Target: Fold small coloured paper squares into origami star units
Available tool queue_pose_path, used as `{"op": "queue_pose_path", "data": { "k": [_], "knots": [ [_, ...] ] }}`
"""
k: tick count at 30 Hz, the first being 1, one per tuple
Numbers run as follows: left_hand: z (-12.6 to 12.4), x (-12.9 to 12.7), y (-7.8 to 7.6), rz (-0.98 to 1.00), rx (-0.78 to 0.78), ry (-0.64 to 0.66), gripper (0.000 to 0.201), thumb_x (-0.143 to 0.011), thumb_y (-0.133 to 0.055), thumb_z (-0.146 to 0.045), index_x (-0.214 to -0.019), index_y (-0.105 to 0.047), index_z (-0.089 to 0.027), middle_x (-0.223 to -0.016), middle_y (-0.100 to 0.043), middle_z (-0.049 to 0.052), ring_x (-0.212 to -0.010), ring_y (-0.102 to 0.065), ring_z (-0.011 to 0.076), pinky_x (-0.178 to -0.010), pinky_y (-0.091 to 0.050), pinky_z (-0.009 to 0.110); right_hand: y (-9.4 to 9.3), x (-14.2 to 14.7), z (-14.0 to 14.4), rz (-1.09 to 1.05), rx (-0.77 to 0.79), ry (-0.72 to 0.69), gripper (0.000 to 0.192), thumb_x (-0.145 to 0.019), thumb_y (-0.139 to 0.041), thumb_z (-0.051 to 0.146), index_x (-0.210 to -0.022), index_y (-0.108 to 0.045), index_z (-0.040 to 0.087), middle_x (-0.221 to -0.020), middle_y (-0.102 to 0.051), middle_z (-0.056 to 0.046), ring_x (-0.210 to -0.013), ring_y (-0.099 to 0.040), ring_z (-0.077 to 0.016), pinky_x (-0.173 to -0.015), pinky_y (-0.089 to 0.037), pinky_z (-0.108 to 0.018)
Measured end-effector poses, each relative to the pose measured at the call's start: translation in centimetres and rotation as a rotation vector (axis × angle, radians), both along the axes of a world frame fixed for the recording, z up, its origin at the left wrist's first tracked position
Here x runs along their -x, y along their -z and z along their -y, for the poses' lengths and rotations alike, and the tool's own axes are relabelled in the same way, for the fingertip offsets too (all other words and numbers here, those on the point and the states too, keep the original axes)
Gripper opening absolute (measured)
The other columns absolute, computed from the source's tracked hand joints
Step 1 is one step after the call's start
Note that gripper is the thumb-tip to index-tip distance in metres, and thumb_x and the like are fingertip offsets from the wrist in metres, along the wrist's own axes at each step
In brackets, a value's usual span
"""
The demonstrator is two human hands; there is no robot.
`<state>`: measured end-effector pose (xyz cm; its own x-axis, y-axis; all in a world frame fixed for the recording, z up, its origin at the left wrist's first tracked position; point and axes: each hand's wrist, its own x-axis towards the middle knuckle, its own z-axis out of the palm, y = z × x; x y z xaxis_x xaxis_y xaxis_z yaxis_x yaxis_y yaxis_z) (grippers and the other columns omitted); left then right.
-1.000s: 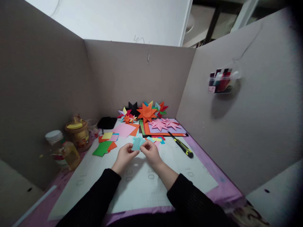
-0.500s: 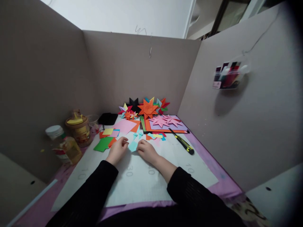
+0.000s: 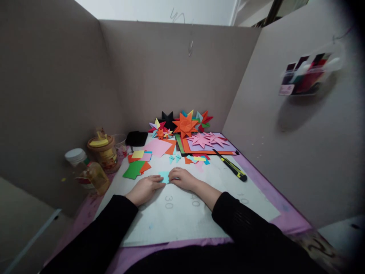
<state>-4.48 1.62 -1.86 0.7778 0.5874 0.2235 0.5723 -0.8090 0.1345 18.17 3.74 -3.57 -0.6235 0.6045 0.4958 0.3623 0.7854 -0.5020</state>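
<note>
A small light-blue paper piece [image 3: 164, 177] lies flat on the white cutting mat [image 3: 182, 213]. My left hand [image 3: 145, 188] rests on the mat with its fingertips on the paper's left edge. My right hand [image 3: 182, 178] presses down on the paper's right side. Both sleeves are black. Most of the paper is hidden under my fingers.
Folded paper stars [image 3: 185, 125] and coloured sheets [image 3: 209, 146] sit at the back. Loose paper squares [image 3: 137, 165] lie left of my hands. A yellow-black utility knife [image 3: 232, 170] lies to the right. Jars and a bottle [image 3: 95, 173] stand at the left. Cardboard walls enclose the desk.
Both hands have lowered the blue paper from the air onto the mat and now press it flat. The camera has tilted down and shifted slightly.
</note>
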Motion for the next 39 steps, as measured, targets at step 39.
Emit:
{"op": "queue_pose_path", "data": {
  "k": [39],
  "knots": [
    [1.4, -0.9, -1.5, 0.061, 0.145, 0.026, 0.039, -0.082, -0.040, -0.012, -0.106, -0.064, -0.030, -0.111, -0.061, 0.002, -0.099, -0.055, 0.0189, -0.084, -0.039, 0.028, -0.1, 1.4, 0.1, 0.131, 0.186, 0.427, 0.004, -0.071, -0.064, 0.020, -0.067, -0.063, 0.019, -0.094, -0.056, -0.003, -0.088, -0.047, -0.0179, -0.081, -0.038, -0.033]
  ]
}}
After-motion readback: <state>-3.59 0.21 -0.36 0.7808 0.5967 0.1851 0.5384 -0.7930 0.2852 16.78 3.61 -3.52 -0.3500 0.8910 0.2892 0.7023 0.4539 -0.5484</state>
